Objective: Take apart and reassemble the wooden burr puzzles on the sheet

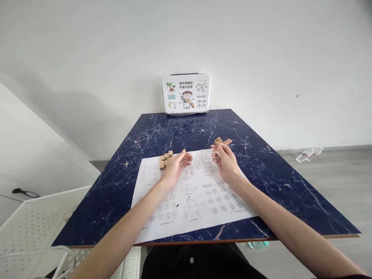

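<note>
Lap: dark clothing (200, 265) is showing below the near edge, with one pale round dot on it
Rack: a white perforated rack (26, 221) is standing low at the person's left, a pale cable (35, 252) running across its near part
Surface: a dark blue, marble-patterned surface (116, 182) is stretching away from the person, and both forearms are reaching in over its near edge
Sheet: a white printed sheet (154, 228) is lying under the hands, its rows of small grey diagrams looking too faint to read from here
Left hand: the left hand (175, 167) is resting loosely open over the sheet, fingers extended and palm turned inward, apparently holding nothing
Block cluster: a stepped cluster of wooden blocks (166, 159) is sitting at the sheet's upper left, just behind the left hand; I can't tell if they are touching
Right hand: the right hand (225, 159) is hovering with fingers half curled near the sheet's upper right; whether it is gripping anything I can't tell
Crossed pieces: wooden pieces (223, 141) are crossing one another just beyond the right fingertips
Case: a white cartoon-printed case (186, 93) is standing upright at the far end, against the pale wall (101, 50)
</note>
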Motion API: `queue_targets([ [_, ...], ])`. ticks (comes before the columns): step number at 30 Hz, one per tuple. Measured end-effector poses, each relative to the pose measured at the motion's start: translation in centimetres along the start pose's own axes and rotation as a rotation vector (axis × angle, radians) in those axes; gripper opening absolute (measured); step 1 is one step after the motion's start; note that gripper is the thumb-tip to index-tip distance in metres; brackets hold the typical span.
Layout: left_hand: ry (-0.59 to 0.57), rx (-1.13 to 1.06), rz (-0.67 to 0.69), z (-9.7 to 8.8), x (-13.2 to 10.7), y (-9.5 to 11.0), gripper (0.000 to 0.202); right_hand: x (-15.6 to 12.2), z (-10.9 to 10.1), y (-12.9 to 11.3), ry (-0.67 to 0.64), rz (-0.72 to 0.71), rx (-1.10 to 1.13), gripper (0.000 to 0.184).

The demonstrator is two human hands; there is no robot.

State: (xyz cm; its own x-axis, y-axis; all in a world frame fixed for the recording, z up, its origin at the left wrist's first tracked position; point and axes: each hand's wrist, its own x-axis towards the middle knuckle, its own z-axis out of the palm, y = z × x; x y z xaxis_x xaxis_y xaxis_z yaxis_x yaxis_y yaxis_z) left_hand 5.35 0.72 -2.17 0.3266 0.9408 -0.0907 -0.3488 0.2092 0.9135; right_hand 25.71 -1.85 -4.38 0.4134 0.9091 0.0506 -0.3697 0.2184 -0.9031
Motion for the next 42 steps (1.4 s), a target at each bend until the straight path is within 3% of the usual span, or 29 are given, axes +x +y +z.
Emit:
queue_targets([
  [3, -0.071, 0.095, 0.028, 0.3, -0.5, 0.3, 0.034, -1.4, 1.2, -0.6, -0.185, 0.001, -0.133, 0.039],
  [7, -0.171, 0.343, 0.073, 0.9, -1.4, 0.6, 0.04, -3.4, 2.8, -0.9, -0.619, 0.001, -0.381, 0.027],
  [9, -0.182, 0.463, 0.074, 1.1, -1.8, 0.6, 0.044, -3.9, 3.1, -0.8, -0.716, -0.006, -0.441, 0.021],
  [14, -0.2, 0.6, 0.096, 1.4, -2.1, 0.5, 0.045, -3.8, 2.8, -1.0, -0.742, -0.016, -0.51, 0.015],
  [25, -0.216, 0.64, 0.102, 1.2, -2.0, 0.4, 0.043, -3.8, 2.7, -1.2, -0.725, 0.0, -0.529, 0.013],
  [29, -0.23, 0.725, 0.17, 0.8, -1.8, 0.0, 0.038, -3.7, 2.7, -1.1, -0.72, 0.004, -0.523, 0.014],
  [32, -0.121, 1.027, 0.437, 0.1, -1.4, 0.1, 0.031, -3.6, 2.6, -0.8, -0.72, 0.008, -0.524, 0.015],
  [34, 0.036, 1.263, 0.682, -0.5, -1.1, 0.4, 0.024, -3.5, 2.6, -0.6, -0.717, 0.012, -0.526, 0.014],
  [36, 0.209, 1.423, 0.815, -1.3, -0.6, 0.7, 0.016, -3.4, 2.5, -0.4, -0.711, 0.017, -0.527, 0.014],
  [38, 0.327, 1.525, 0.813, -2.3, -0.1, 0.9, 0.017, -3.4, 2.5, -0.3, -0.709, 0.021, -0.532, 0.014],
  [42, 0.467, 1.603, 0.696, -4.6, 1.0, 0.4, 0.039, -3.5, 2.5, -0.4, -0.705, 0.018, -0.548, 0.014],
])
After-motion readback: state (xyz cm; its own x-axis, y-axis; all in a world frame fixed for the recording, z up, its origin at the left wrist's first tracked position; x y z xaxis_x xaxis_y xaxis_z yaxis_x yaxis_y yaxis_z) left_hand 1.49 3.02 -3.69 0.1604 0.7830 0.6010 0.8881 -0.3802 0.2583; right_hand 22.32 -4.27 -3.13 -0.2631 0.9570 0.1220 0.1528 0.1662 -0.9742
